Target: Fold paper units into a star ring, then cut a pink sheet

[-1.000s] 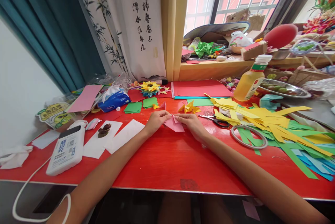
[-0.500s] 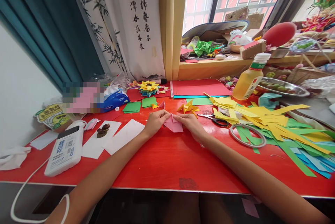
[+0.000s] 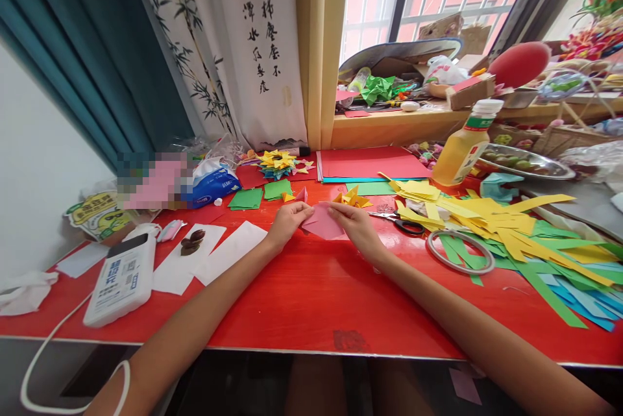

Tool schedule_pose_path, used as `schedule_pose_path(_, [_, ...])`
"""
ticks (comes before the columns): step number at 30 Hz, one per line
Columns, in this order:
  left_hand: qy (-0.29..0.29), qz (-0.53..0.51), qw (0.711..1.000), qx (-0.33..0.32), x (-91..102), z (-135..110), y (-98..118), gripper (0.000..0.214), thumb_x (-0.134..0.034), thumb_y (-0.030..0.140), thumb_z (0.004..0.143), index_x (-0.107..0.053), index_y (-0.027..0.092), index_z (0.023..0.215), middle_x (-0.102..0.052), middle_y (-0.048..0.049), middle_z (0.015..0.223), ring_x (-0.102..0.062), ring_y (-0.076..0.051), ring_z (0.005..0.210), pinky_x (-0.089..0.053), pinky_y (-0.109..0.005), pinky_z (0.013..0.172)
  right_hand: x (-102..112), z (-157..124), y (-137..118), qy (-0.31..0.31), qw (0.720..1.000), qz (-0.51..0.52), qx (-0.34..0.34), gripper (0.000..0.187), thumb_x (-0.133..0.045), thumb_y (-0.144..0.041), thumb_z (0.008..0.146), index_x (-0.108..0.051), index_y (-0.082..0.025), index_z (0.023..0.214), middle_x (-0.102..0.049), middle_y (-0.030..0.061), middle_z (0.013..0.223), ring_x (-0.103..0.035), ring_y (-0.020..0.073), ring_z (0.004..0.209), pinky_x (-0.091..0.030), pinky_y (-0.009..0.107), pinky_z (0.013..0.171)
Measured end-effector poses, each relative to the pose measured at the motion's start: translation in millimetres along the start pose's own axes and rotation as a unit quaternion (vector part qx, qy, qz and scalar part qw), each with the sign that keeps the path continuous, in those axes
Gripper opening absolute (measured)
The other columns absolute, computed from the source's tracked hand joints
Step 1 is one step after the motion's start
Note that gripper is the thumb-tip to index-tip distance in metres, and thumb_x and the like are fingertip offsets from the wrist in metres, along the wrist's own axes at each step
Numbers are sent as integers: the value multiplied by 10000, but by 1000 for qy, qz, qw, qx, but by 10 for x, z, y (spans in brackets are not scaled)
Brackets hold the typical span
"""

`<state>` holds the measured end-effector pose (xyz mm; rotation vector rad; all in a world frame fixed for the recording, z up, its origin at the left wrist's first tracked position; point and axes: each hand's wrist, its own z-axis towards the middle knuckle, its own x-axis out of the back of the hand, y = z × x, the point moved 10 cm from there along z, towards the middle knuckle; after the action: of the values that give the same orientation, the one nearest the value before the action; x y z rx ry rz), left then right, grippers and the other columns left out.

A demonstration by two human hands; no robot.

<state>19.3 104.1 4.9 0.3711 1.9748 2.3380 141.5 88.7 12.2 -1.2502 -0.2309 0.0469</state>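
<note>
A folded pink paper [image 3: 322, 222] is raised a little off the red table [image 3: 302, 299], tilted toward me. My left hand [image 3: 287, 221] pinches its left edge and my right hand [image 3: 356, 224] pinches its right edge, fingers closed on it. Just beyond lie a yellow folded paper figure [image 3: 351, 198], a small pink folded piece [image 3: 302, 195] and green paper squares [image 3: 247, 199]. Scissors [image 3: 402, 224] rest to the right of my right hand.
Yellow, green and blue paper strips [image 3: 525, 241] and a tape ring [image 3: 460, 252] cover the right side. A yellow bottle [image 3: 464, 146], red sheets [image 3: 372, 163], a pile of folded stars [image 3: 277, 164], a tissue pack [image 3: 209, 182], a white device with cord [image 3: 121, 280] and white papers [image 3: 214, 254] stand around.
The pink paper, pressed flat on the table before, is now lifted and turned up between both hands, showing a broad plain face. The arms have hardly shifted.
</note>
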Motion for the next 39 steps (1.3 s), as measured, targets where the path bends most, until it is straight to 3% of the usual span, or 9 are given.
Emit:
schedule_pose_path(4, [-55, -18, 998, 21, -124, -12, -31, 241, -574, 370, 689, -551, 130, 679, -514, 14, 612, -478, -82, 555, -417, -202, 517, 115, -5, -28, 51, 997, -51, 27, 311, -462, -356, 784, -618, -179, 987, -631, 36, 862, -538, 144, 718, -417, 234, 606])
schedule_pose_path(10, [-36, -44, 998, 13, -79, -1, -23, 211, -597, 297, 674, -578, 137, 810, -568, -5, 719, -517, -92, 612, -429, -204, 536, 47, 7, -100, 12, 995, -94, 43, 217, -445, -336, 795, -577, -167, 829, -550, 5, 642, -444, 104, 563, -337, 209, 496])
schedule_pose_path(14, [-13, -40, 999, 2, -32, 1, -7, 186, -597, 289, 672, -588, 133, 773, -569, -7, 701, -523, -100, 617, -442, -214, 554, 60, 24, -28, 14, 995, -97, 26, 246, -503, -361, 751, -572, -167, 886, -498, -22, 599, -413, 96, 542, -315, 203, 480])
schedule_pose_path(20, [6, -66, 998, 1, 12, 7, -20, 192, -614, 287, 663, -595, 150, 795, -562, 4, 711, -523, -94, 636, -444, -204, 555, 20, 0, -2, -2, 996, -91, 18, 332, -455, -332, 781, -608, -165, 1023, -592, 10, 714, -478, 110, 591, -367, 210, 523])
schedule_pose_path(26, [-37, -98, 994, 27, -64, 10, -55, 250, -609, 304, 692, -585, 135, 875, -559, -21, 788, -529, -96, 676, -451, -208, 577, -34, -56, -283, -4, 959, -254, 124, 337, -383, -229, 824, -623, -223, 1060, -629, 24, 769, -514, 121, 634, -369, 222, 581])
schedule_pose_path(33, [-65, -114, 990, 51, -123, 6, -70, 334, -664, 272, 651, -567, 130, 937, -542, -13, 767, -525, -85, 680, -439, -198, 602, 64, -33, -274, 25, 954, -265, 135, 336, -375, -181, 831, -626, -206, 1054, -627, 39, 810, -542, 127, 677, -386, 214, 582])
schedule_pose_path(39, [-54, -116, 991, 42, -110, 6, -64, 338, -676, 281, 636, -558, 119, 908, -547, -1, 711, -519, -77, 627, -420, -194, 574, -19, -47, -319, -10, 926, -323, 194, 321, -383, -151, 842, -640, -199, 1027, -618, 46, 792, -535, 115, 661, -383, 208, 585])
